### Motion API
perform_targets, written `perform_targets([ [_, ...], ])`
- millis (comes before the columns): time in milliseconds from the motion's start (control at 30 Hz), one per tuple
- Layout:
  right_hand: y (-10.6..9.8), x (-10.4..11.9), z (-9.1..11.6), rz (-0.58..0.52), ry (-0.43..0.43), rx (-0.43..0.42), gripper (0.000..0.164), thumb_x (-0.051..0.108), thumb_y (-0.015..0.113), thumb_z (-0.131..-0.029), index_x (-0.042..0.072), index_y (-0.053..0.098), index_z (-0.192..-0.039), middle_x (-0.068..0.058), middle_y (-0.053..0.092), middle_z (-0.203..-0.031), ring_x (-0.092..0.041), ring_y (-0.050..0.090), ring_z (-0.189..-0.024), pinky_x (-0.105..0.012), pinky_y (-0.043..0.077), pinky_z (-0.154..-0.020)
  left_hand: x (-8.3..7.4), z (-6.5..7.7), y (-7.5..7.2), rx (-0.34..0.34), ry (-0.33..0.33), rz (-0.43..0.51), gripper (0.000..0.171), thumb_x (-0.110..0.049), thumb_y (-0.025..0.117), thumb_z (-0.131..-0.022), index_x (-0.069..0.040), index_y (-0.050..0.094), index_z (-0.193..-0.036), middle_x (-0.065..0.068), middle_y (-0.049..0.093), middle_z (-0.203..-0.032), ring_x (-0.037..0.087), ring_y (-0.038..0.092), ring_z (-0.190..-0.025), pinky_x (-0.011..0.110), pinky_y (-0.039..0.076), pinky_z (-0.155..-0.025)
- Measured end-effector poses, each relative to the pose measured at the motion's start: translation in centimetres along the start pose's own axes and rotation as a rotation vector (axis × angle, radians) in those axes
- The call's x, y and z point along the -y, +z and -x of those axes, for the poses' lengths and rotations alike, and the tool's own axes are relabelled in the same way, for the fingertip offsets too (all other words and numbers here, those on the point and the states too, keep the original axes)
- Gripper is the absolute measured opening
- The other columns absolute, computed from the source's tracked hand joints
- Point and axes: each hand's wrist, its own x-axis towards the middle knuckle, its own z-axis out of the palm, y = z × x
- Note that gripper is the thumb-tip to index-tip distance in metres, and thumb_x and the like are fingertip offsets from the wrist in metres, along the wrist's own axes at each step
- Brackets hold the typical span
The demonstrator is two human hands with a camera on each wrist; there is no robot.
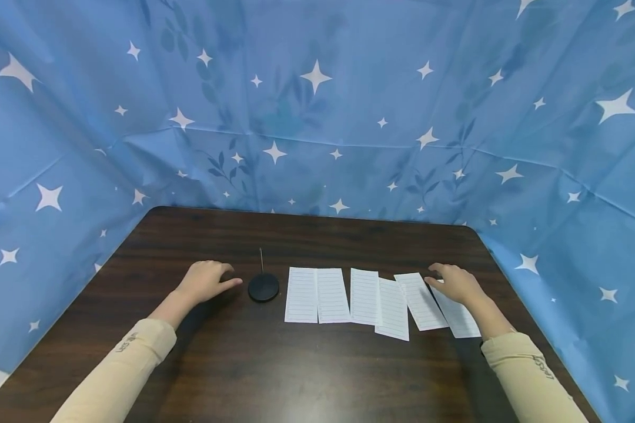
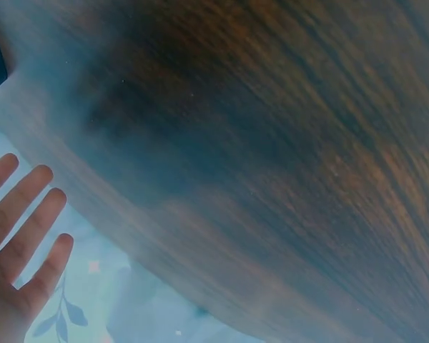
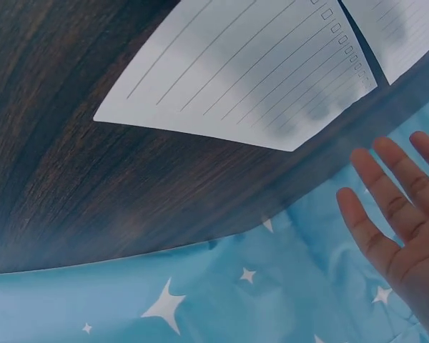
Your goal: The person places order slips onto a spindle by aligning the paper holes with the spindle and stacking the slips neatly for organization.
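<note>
In the head view, several lined white paper sheets lie in a row on a dark wooden table. My right hand [image 1: 457,284] hovers over the rightmost sheet [image 1: 459,314], holding nothing; beside it lies a slanted sheet [image 1: 421,301]. The right wrist view shows that hand's spread fingers [image 3: 393,196] apart from the ruled sheet [image 3: 236,71], which has small checkboxes along one edge. My left hand [image 1: 205,282] is held, empty, left of a round black base with a thin upright rod [image 1: 263,287]. Its fingers [image 2: 32,221] are extended in the left wrist view.
Two sheets [image 1: 317,295] lie side by side near the black base, and two more [image 1: 379,302] partly overlap right of them. The table [image 1: 296,376] has rounded far corners. A blue cloth [image 1: 317,117] with white stars hangs behind and around it.
</note>
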Motion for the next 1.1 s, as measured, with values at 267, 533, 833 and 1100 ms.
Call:
perform_targets([
  [267,-0.2,0.8,-0.1,0.003,-0.024,-0.048,0.032,0.023,0.059,-0.092,-0.003,0.063,-0.109,-0.019,0.068,-0.09,-0.028,0.064,-0.071,-0.044,0.051,-0.061,-0.1,0.4,0.1,0.021,0.011,-0.021,0.043,-0.042,0.062,-0.088,-0.003,0.07,-0.104,0.01,0.072,-0.092,0.023,0.068,-0.077,0.04,0.055,-0.069],
  [533,-0.6,1.8,0.3,0.02,-0.047,-0.04,0.029,0.022,0.061,-0.091,-0.002,0.064,-0.105,-0.015,0.068,-0.086,-0.023,0.062,-0.069,-0.042,0.051,-0.061,-0.2,0.4,0.0,-0.01,0.045,-0.01,0.033,-0.036,0.065,-0.088,-0.006,0.072,-0.098,0.007,0.072,-0.083,0.018,0.065,-0.065,0.036,0.054,-0.063],
  [833,-0.9,3.3,1.0,0.028,-0.108,-0.019,0.028,0.02,0.062,-0.09,-0.002,0.065,-0.106,-0.012,0.067,-0.085,-0.02,0.06,-0.068,-0.039,0.051,-0.06,-0.1,0.5,0.1,-0.006,0.035,0.057,0.028,-0.034,0.064,-0.089,-0.008,0.072,-0.096,0.006,0.072,-0.086,0.018,0.066,-0.068,0.035,0.054,-0.062],
  [1100,-0.4,5.4,1.9,0.073,-0.202,0.023,0.03,0.019,0.065,-0.088,-0.003,0.064,-0.109,-0.017,0.069,-0.097,-0.03,0.066,-0.086,-0.042,0.054,-0.071,-0.5,1.0,0.1,-0.007,0.019,0.125,0.029,-0.035,0.063,-0.089,-0.009,0.072,-0.098,0.007,0.072,-0.091,0.02,0.067,-0.072,0.036,0.054,-0.062],
])
